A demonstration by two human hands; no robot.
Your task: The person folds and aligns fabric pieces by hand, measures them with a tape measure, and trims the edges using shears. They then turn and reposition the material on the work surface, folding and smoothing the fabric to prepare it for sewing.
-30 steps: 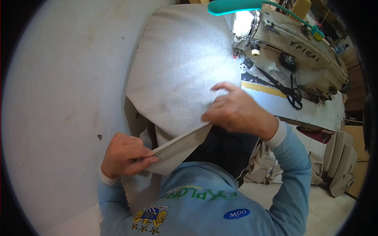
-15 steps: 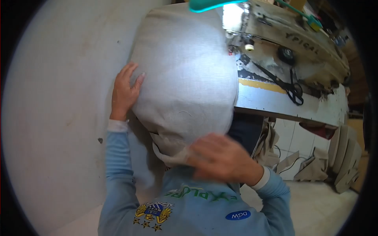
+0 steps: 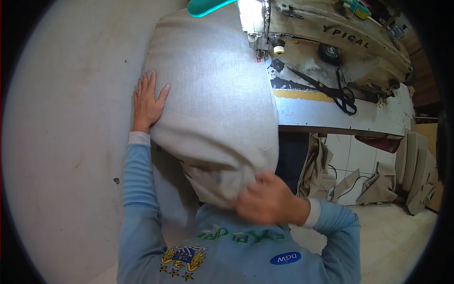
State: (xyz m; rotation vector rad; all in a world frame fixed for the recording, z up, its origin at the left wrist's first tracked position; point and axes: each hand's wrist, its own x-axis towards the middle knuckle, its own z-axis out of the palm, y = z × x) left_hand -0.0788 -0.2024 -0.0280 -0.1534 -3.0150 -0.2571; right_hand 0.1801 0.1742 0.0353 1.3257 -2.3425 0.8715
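Observation:
A large piece of light grey-beige fabric (image 3: 213,90) lies over the table and drapes down toward my body, with folds at its near end. My left hand (image 3: 149,104) rests flat on the fabric's left edge, fingers stretched out. Close to my chest, my right hand (image 3: 266,198) is closed around the fabric's near edge, slightly smeared by motion. The fabric's right edge runs beside the needle area of a sewing machine (image 3: 350,35), whose lamp lights it brightly.
Black scissors (image 3: 326,90) lie on the machine bed, right of the needle. A turquoise object (image 3: 208,7) juts in at the top. The white tabletop (image 3: 75,109) extends left. Beige fabric scraps (image 3: 378,184) and stacked padded pieces (image 3: 416,165) are on the floor at right.
My right hand has closed on the fabric's near edge and the folds there have shifted. My left hand's fingers have straightened. The view has moved slightly, shifting the machine leftward.

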